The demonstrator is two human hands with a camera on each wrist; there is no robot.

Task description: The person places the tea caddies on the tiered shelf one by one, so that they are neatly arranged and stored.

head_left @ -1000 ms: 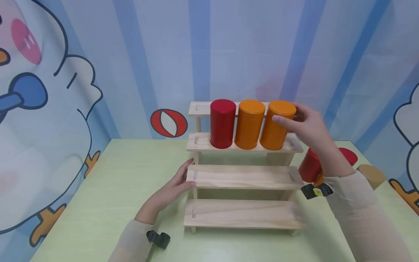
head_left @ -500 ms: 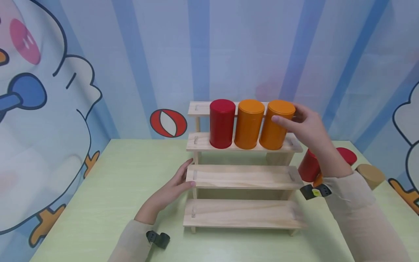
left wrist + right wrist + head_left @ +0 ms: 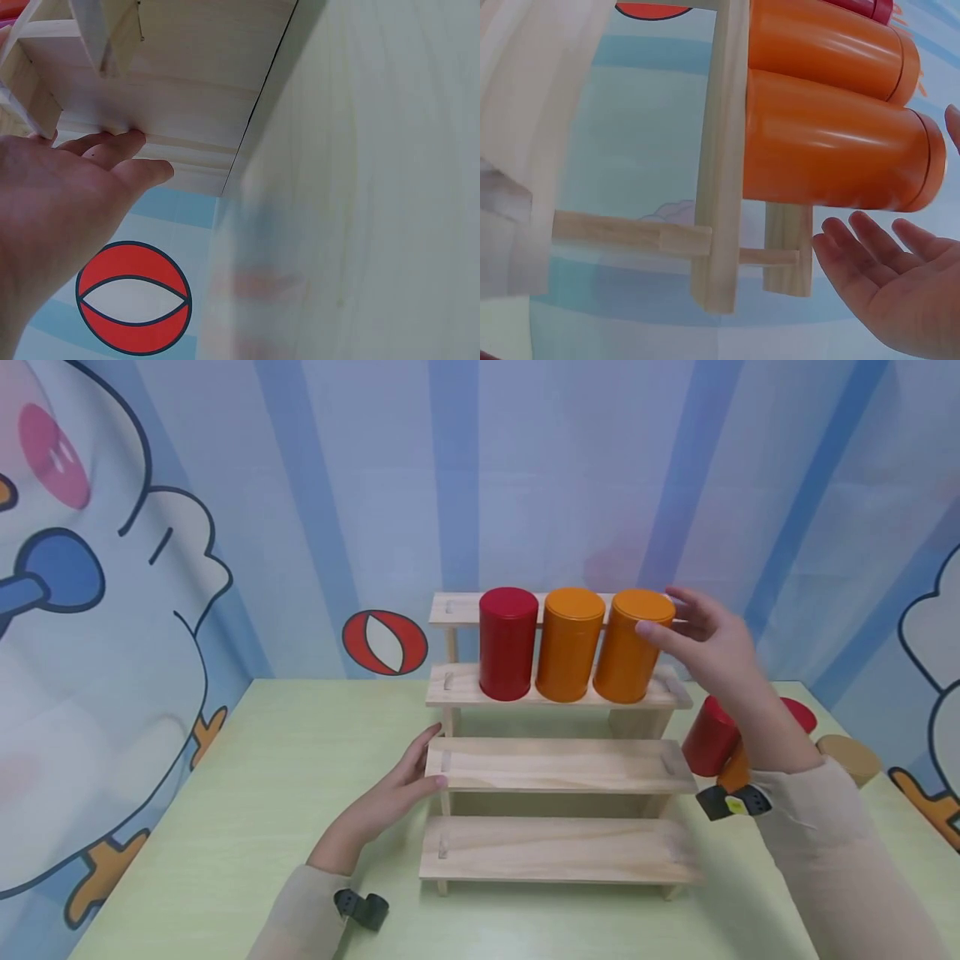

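Your right hand [image 3: 712,647] hangs just beside the rightmost orange canister [image 3: 628,652], its fingers and thumb apart, gripping nothing. That canister stands upright on the wooden rack's [image 3: 558,764] second-highest tier, seemingly lined up with the middle orange canister [image 3: 570,652] and the red canister [image 3: 507,647]. Your left hand [image 3: 390,802] rests against the rack's left side, fingers extended, probably steadying it. Your right forearm partly hides red items [image 3: 707,745], an orange item [image 3: 735,768] and a tan item [image 3: 847,758]; the right wrist view cuts off your thumb.

Free room left of 3 shelved canisters [image 3: 568,645]
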